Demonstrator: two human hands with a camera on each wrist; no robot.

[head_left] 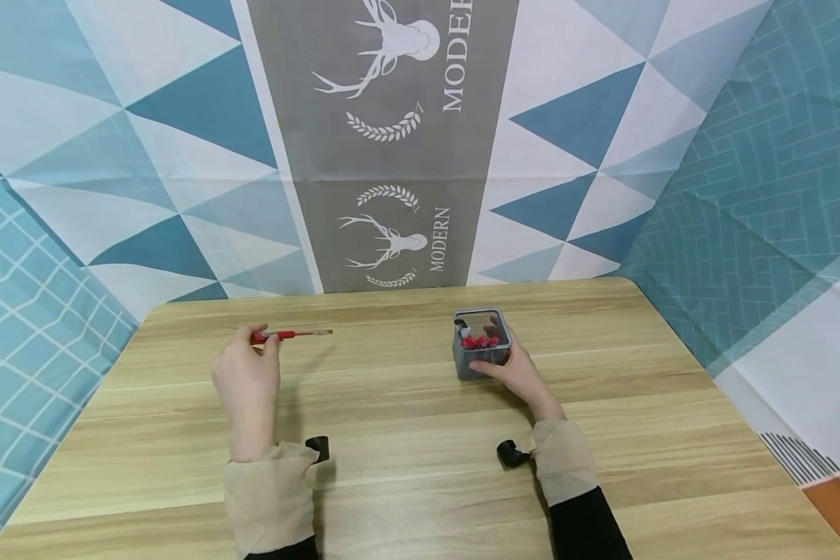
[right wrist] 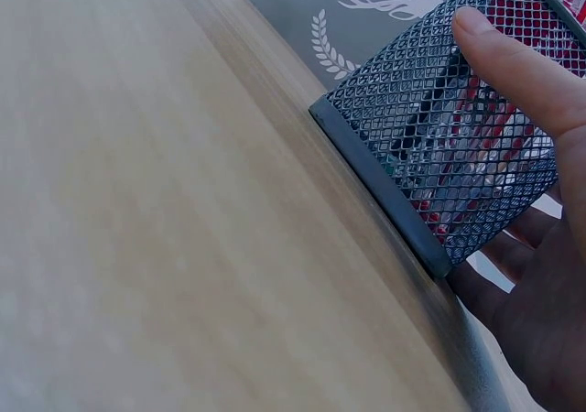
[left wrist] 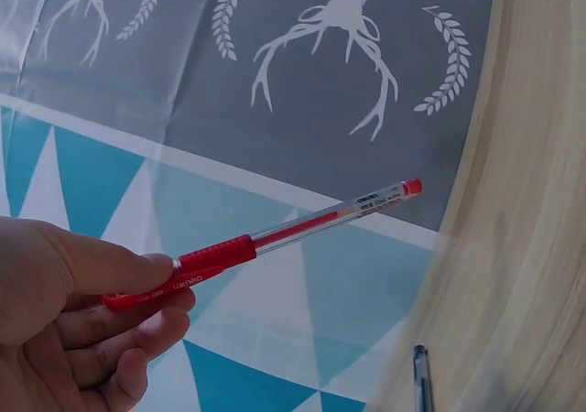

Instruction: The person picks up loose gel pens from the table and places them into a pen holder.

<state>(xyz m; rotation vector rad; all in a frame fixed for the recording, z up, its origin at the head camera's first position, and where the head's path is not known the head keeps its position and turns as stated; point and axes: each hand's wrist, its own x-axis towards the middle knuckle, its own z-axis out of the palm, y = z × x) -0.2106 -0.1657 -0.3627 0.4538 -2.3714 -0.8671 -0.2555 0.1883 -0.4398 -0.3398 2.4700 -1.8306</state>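
My left hand (head_left: 247,377) pinches a red gel pen (left wrist: 218,254) between thumb and fingers, above the left side of the table. The pen has a clear barrel and a red cap on the end near the fingers; its other end points right. At the right, my right hand (head_left: 520,375) grips a grey metal mesh pen holder (head_left: 467,367) from its right side, thumb across the front. Several pens with red ends (head_left: 477,342) stand inside, beside a dark-topped one. In the right wrist view the holder's mesh wall (right wrist: 430,110) shows the pens through it.
A slim clear pen (left wrist: 421,375) with a dark end shows at the bottom of the left wrist view, over the wooden table (head_left: 406,435). A patterned backdrop (head_left: 392,155) rises behind the table's far edge. Black wrist cameras (head_left: 511,454) sit beside both cuffs.
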